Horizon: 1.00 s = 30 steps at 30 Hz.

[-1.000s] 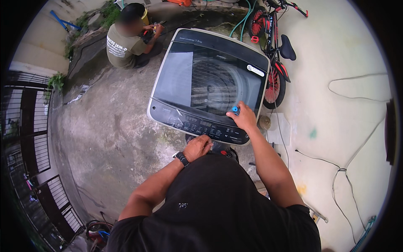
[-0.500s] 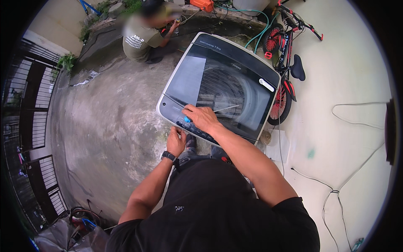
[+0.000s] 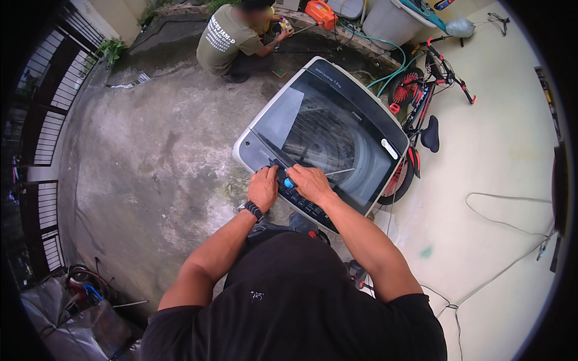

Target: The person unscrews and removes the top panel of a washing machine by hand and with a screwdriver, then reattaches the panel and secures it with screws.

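A top-load washing machine with a dark glass lid stands before me, turned at an angle. Along its near edge runs a dark control panel, and a dark slit shows between its left part and the lid. My right hand is closed around a screwdriver; its blue handle end pokes out by the fingers and its thin shaft points away over the glass. Those fingertips touch the panel's upper edge. My left hand, a black watch on its wrist, grips the panel from the near side with curled fingers.
Beyond the machine, a person crouches, holding a small yellowish thing. A black-and-red bicycle leans by the right wall. Green hose, an orange machine and a grey tub stand behind. Loose cable hangs on the wall.
My left hand has risen from below the machine's front edge onto the control panel. The right hand keeps the screwdriver and stays at the panel. My whole view has shifted a little.
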Available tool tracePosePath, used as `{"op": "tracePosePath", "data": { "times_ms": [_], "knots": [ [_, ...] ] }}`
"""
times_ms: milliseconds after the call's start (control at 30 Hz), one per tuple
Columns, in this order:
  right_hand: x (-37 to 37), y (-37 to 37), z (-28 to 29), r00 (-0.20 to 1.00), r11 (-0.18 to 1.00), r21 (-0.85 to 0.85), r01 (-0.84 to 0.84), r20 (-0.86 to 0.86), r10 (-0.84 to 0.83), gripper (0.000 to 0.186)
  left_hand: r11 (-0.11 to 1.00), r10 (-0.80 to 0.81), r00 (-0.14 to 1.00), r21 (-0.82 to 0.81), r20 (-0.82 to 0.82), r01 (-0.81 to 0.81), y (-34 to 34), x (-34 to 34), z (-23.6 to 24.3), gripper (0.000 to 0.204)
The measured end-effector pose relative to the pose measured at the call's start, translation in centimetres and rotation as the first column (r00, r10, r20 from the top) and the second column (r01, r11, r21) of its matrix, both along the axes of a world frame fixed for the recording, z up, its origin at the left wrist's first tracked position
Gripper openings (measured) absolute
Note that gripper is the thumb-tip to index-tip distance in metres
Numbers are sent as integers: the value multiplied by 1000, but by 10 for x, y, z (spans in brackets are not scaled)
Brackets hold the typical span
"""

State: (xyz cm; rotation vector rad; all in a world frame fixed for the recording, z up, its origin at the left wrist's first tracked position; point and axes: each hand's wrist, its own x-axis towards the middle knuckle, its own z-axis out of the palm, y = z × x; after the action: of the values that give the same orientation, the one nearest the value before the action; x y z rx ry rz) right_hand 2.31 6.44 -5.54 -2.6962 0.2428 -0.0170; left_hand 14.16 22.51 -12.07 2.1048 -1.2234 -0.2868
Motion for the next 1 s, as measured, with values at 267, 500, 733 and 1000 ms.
{"op": "tracePosePath", "data": {
  "times_ms": [267,500,733,1000],
  "knots": [
    [-90,19,21,964,976,103,194,-205,-170,31,991,-129,981,44,144,124,-9,9,-11,13],
    [-158,22,38,878,935,213,284,-449,-164,28,975,-210,959,108,192,193,-9,14,-10,14],
    [-215,-6,56,899,859,378,346,-396,-188,27,961,-271,960,73,67,266,-6,-29,11,9],
    [-242,-29,68,934,697,623,355,-269,-235,25,952,-294,941,33,-169,304,-22,-145,48,10]
  ]
}}
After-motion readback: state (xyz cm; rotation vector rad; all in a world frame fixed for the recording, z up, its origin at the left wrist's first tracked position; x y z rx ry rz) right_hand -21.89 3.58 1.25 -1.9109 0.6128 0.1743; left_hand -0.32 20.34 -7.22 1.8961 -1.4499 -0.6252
